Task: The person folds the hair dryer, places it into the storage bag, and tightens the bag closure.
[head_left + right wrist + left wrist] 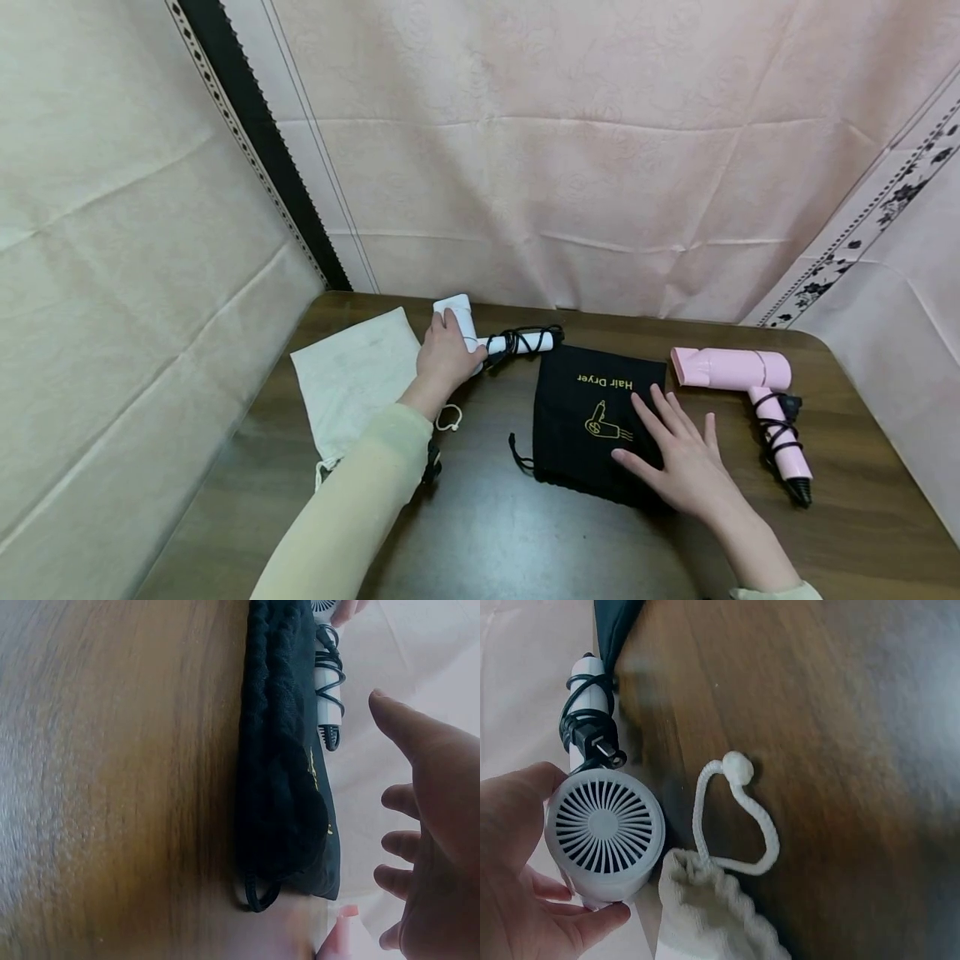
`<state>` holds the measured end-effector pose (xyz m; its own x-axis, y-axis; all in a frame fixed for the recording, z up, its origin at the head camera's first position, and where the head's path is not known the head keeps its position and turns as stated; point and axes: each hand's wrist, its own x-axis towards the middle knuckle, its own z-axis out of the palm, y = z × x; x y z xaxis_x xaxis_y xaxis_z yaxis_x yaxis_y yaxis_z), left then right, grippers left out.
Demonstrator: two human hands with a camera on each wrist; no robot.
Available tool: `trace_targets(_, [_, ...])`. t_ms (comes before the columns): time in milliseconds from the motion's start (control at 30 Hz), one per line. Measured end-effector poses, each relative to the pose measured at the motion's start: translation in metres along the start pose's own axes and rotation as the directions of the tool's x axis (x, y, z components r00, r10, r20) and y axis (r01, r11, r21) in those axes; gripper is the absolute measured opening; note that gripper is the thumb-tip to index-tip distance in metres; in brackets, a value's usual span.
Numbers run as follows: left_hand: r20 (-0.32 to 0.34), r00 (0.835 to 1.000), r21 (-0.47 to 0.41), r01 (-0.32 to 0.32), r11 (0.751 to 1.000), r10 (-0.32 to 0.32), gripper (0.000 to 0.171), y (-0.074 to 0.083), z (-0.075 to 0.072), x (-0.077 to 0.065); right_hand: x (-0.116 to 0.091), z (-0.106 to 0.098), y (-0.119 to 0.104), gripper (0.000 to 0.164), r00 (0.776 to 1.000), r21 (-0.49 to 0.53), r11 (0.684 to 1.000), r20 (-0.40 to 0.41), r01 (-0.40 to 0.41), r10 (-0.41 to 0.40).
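My left hand (444,360) grips the barrel of a white hair dryer (453,312) at the back of the table. In the left wrist view its round slotted vent (604,823) faces the camera, with thumb and fingers around the body. A black cord (517,340) is wound about the dryer's handle, which points right. My right hand (688,462) is spread, fingers straight, over the right side of a black drawstring pouch (562,408) marked "Hair Dryer". The right wrist view shows nothing in that hand (450,825); the pouch lies flat beside it.
A white drawstring pouch (356,375) lies left of the white dryer, its cord loop (769,832) on the wood. On the right rests a pink hair dryer (731,369) with its cord wrapped round the handle. Fabric curtains (562,183) hang behind the table (525,542).
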<state>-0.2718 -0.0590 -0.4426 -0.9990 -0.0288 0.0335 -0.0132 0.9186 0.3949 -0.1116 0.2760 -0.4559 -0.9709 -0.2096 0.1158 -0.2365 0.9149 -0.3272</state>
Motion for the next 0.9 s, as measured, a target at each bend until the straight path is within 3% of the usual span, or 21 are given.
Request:
trace_targets(333, [-0.008,0.998,-0.039,0.065,0.997,-0.066,0.091,0.002,0.002,0.003,-0.002,0.000,0.002,0.084,1.000,0.007,1.000,0.023,-0.020,0.020])
trace_targets(633, [0.024,0.999,-0.038,0.043,0.998,-0.043,0.091,-0.008,-0.001,0.010,-0.005,0.001,0.004,0.083,1.000,0.007,1.000,0.016,-0.024,0.024])
trace_targets(900, [0.102,0.995,-0.039,-0.001,0.999,0.005,0.098,-0.017,-0.009,0.015,-0.006,0.002,0.007,0.084,0.999,-0.002,1.000,0.025,-0.030,0.030])
